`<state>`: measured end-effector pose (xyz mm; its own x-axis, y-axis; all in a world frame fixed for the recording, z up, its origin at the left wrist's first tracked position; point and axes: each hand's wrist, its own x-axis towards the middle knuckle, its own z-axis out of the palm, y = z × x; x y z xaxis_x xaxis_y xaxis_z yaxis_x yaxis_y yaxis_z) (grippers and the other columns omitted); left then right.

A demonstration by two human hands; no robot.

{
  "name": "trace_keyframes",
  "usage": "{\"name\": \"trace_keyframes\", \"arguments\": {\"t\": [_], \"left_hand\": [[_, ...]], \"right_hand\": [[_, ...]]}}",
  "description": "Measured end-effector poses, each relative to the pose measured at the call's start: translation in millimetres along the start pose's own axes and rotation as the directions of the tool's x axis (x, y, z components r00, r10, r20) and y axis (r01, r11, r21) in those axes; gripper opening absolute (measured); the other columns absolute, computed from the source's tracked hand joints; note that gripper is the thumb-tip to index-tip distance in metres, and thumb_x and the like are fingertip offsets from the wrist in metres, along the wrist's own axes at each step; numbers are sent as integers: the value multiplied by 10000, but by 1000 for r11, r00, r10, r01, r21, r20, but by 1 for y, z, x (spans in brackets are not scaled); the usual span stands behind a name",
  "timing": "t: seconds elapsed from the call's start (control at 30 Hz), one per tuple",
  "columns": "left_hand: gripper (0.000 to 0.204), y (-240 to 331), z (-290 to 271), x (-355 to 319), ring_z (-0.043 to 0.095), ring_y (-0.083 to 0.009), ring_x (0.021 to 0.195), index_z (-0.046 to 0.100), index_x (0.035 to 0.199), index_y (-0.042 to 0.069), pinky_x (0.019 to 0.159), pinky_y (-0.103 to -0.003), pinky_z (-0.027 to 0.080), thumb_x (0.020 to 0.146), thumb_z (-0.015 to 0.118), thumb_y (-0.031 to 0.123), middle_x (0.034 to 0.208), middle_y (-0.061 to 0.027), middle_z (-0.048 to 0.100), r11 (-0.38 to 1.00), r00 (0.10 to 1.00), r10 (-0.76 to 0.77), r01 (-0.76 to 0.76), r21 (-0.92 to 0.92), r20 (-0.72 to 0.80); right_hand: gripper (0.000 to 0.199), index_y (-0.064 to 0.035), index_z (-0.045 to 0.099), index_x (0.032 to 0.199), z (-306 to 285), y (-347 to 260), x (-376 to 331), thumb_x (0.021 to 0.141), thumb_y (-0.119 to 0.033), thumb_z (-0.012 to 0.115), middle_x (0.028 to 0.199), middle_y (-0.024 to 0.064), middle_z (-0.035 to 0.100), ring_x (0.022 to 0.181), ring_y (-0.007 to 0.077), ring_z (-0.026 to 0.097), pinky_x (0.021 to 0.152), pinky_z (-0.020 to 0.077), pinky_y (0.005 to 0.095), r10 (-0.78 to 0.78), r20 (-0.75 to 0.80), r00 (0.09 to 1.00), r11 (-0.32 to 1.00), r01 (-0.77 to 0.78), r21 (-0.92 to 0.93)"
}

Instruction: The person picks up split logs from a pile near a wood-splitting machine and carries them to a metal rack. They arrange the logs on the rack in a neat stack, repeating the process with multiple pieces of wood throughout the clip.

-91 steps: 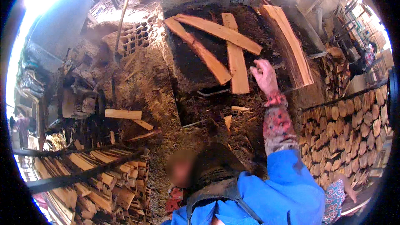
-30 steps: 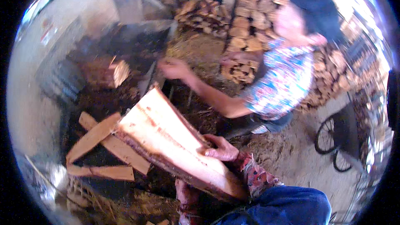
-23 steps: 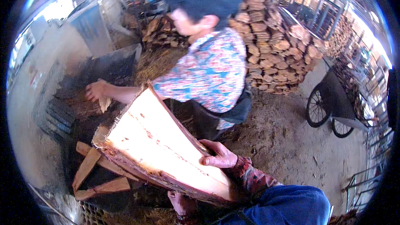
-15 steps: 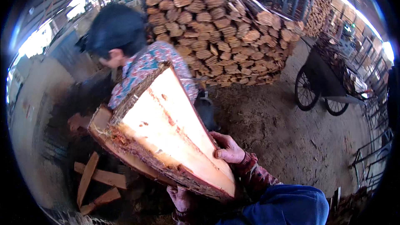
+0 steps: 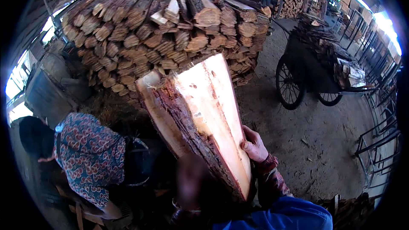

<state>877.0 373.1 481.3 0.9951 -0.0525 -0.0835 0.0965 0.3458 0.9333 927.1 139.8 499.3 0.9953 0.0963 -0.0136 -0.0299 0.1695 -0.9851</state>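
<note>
Watching remotely, I see the right hand (image 5: pixel 254 145) gripping bark-edged wood (image 5: pixel 219 106), its long axis pointing toward the wood stack (image 5: pixel 140 42); whether the blurred left hand (image 5: pixel 190 182) grips, I cannot tell.

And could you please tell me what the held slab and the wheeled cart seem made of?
Slab: raw wood, shown by its pale streaked face and bark edge. Cart: perhaps dark painted metal, from its flat, plain side, though shadow leaves that open.

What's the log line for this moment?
Right hand: grips bark-edged wood; left hand: blurred, beside wood; beyond: woodpile, loaded cart; left side: co-worker
</note>
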Motion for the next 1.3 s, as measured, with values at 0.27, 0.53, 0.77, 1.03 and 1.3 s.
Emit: {"name": "trace_keyframes", "arguments": {"t": [0.27, 0.53, 0.77, 1.03, 1.3], "left_hand": [[65, -21, 82, 125, 447, -97, 731, 494, 924, 108, 643, -251, 425, 980, 462, 98, 819, -4, 445, 996, 996, -63, 66, -66, 56], [78, -84, 114, 306, 460, -112, 733, 496, 913, 108, 660, -257, 434, 983, 461, 113, 843, -17, 472, 936, 982, -186, 184, -300, 22], [185, -58, 200, 428, 420, -116, 645, 490, 820, 144, 594, -254, 415, 995, 435, 119, 717, 1, 415, 975, 988, -74, 100, -197, 132], [333, -37, 318, 548, 563, -171, 901, 513, 1159, 23, 800, -330, 477, 968, 553, 293, 1026, -77, 603, 990, 991, 129, -127, -68, 28], [348, 3, 452, 773, 637, -241, 906, 544, 1217, 32, 883, -390, 473, 924, 533, 219, 953, -108, 669, 765, 815, 490, -572, 297, 309]], "right_hand": [[866, 79, 465, 1307, -96, -18, 93, 758, -545, 708, 1203, 162, 576, 1128, 224, 529, 986, 391, 331, 17, -78, 997, 996, -24, -88], [823, 69, 469, 1304, -179, -40, 252, 785, -522, 712, 1205, 130, 563, 1132, 187, 507, 990, 375, 315, -58, -32, 998, 991, 53, -125], [778, 60, 492, 1277, -250, -89, 355, 799, -517, 701, 1156, 125, 578, 1092, 186, 522, 957, 398, 316, -20, -99, 995, 971, -5, -240], [774, 64, 541, 1215, -355, -170, 488, 822, -597, 637, 1083, 116, 612, 986, 160, 561, 845, 455, 310, -140, 30, 990, 901, 140, -411], [863, 61, 582, 1214, -462, -305, 690, 837, -711, 502, 1135, 164, 643, 1031, 222, 615, 881, 486, 331, -490, 250, 835, 658, 543, -522]]}}
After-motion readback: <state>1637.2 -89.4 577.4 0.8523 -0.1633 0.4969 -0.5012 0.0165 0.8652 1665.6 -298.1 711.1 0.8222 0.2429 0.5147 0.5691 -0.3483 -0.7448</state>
